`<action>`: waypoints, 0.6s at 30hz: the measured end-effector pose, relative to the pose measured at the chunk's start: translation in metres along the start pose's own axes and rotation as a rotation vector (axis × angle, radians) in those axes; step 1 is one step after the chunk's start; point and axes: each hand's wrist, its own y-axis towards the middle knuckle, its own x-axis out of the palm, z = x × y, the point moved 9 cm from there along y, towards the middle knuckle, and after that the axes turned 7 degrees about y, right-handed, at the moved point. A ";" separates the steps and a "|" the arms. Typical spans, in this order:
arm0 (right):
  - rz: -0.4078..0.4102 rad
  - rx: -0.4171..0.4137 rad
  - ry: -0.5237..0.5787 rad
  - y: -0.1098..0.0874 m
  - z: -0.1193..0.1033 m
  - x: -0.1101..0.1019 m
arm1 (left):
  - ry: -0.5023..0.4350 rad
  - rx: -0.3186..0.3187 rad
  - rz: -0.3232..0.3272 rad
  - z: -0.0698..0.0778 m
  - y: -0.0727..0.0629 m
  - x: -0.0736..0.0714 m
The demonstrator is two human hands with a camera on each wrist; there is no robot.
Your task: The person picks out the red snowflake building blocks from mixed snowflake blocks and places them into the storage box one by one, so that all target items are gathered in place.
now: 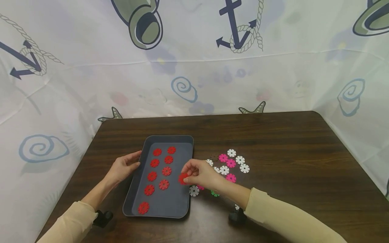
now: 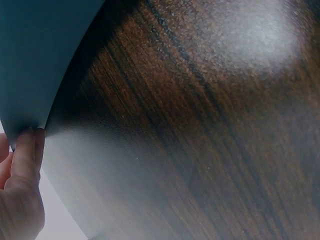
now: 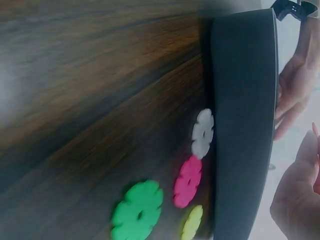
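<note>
My right hand [image 1: 202,173] pinches a red notched disc [image 1: 183,179] between thumb and fingers, above the right side of a dark grey tray [image 1: 178,211]. Lying in the tray are two columns of red notched discs [image 1: 164,184], the lowest at the front left [image 1: 144,208]. At the tray's left rim my left hand [image 1: 121,168] touches the edge with fairly straight fingers; the left wrist view has its fingertips [image 2: 37,134] against the tray's outer wall [image 2: 35,60].
Right of the tray lies a loose spread of white discs [image 1: 224,170], pink discs [image 1: 231,163] and a green disc [image 3: 139,212], partly under my right arm. A yellow disc [image 3: 192,223] lies near the tray wall. The brown wooden table [image 1: 288,162] meets a patterned cloth [image 1: 194,77] behind.
</note>
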 end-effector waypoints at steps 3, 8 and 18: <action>-0.006 0.003 0.024 0.008 0.001 0.010 | -0.005 -0.003 -0.002 0.000 0.000 0.000; -0.028 0.010 0.061 0.018 0.003 0.029 | -0.012 -0.006 -0.005 0.000 0.001 0.001; -0.037 0.039 0.005 0.032 0.012 0.059 | -0.021 -0.010 -0.008 -0.001 0.001 0.001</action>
